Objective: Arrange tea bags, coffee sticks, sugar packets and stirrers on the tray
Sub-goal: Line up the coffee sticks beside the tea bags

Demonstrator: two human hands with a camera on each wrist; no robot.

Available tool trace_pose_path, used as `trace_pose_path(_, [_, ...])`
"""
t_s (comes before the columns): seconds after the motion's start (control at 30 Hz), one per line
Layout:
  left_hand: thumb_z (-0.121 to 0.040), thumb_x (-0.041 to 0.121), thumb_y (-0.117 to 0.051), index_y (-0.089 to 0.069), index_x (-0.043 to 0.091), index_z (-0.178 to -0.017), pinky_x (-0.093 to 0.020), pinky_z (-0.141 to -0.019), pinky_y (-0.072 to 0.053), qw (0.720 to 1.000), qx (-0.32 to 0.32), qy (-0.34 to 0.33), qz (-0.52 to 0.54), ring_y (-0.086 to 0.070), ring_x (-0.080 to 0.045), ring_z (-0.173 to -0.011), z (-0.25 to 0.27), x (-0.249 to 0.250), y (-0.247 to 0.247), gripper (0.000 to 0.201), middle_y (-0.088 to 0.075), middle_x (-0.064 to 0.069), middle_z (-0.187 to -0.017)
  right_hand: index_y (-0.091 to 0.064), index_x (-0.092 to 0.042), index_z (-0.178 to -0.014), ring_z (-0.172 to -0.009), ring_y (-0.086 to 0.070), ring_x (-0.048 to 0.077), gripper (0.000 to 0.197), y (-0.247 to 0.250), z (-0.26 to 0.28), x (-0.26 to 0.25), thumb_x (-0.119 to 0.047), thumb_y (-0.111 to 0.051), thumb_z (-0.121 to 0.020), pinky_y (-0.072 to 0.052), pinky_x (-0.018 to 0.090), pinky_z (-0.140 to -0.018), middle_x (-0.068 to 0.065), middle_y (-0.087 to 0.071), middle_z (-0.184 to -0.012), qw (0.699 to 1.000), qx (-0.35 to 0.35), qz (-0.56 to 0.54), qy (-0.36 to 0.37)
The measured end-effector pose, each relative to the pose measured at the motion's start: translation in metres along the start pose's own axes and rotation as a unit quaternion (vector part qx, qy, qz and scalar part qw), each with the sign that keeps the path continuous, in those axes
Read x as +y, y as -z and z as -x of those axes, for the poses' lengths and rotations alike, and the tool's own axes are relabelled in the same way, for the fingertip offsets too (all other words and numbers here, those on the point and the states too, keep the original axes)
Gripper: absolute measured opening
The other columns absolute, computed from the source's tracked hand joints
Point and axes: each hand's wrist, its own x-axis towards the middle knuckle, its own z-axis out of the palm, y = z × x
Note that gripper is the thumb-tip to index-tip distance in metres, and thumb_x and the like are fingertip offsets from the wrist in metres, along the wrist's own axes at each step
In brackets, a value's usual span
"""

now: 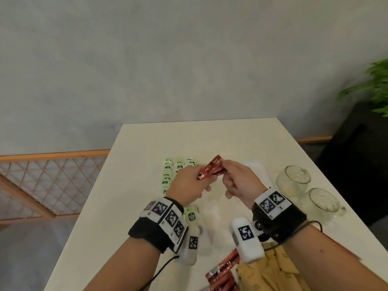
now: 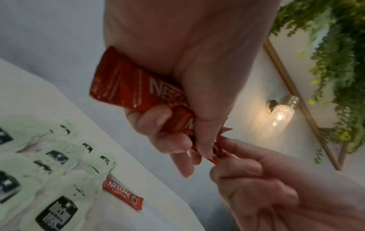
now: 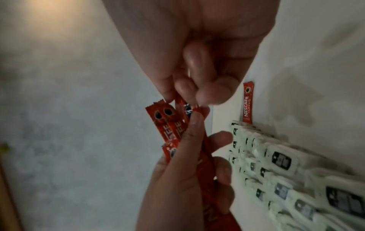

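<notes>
My left hand (image 1: 199, 181) grips a bundle of red Nescafé coffee sticks (image 1: 212, 170), held above the table. My right hand (image 1: 223, 172) pinches the end of one stick in that bundle (image 3: 194, 108) between thumb and fingertips. The left wrist view shows the bundle (image 2: 136, 87) in my curled left fingers and my right hand (image 2: 223, 162) on the stick's tip. One coffee stick (image 2: 123, 192) (image 3: 247, 103) lies flat beside rows of pale green tea bags (image 1: 178, 166) (image 3: 276, 164). The tray's rim is hard to tell from the white table.
Two glass mugs (image 1: 294, 179) (image 1: 324, 201) stand at the table's right. More red sticks (image 1: 222, 274) and yellow packets (image 1: 270, 271) lie near the front edge. A green plant (image 1: 375, 85) stands beyond the table's right side.
</notes>
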Motion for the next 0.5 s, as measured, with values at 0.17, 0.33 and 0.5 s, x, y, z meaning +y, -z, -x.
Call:
trace_pose_path(0.17, [-0.095, 0.040, -0.060, -0.071, 0.025, -0.104, -0.016, -0.051, -0.048, 0.999, -0.007, -0.025, -0.023, -0.062, 0.000, -0.048, 0.019, 0.010, -0.014, 0.021, -0.072, 0.005, -0.078, -0.067, 0.004, -0.085, -0.042, -0.046, 0.016, 0.020, 0.009, 0.020, 0.001, -0.008, -0.054, -0.094, -0.056, 0.032, -0.055, 0.012, -0.054, -0.063, 0.997, 0.016, -0.072, -0.021])
trace_pose_path(0.33, [-0.095, 0.035, -0.061, -0.070, 0.026, -0.112, -0.022, -0.042, -0.041, 0.995, 0.046, 0.029, 0.084, -0.070, -0.018, -0.057, 0.031, 0.005, -0.013, 0.021, -0.073, 0.006, -0.099, -0.068, 0.003, -0.092, -0.047, -0.052, 0.020, 0.017, 0.030, 0.041, 0.006, 0.002, -0.051, -0.091, -0.058, 0.034, -0.062, 0.014, -0.057, -0.069, 0.997, 0.063, -0.015, 0.039])
trace_pose_path(0.5, [-0.088, 0.016, -0.070, -0.070, 0.011, -0.109, -0.020, -0.042, -0.040, 0.968, 0.086, 0.097, 0.215, -0.053, -0.011, -0.045, 0.042, -0.003, -0.007, 0.022, -0.076, -0.005, -0.091, -0.063, -0.013, -0.107, -0.053, -0.054, 0.021, 0.024, 0.043, 0.061, 0.012, 0.004, -0.054, -0.092, -0.055, 0.027, -0.058, 0.015, -0.069, -0.080, 0.995, 0.050, 0.034, 0.081])
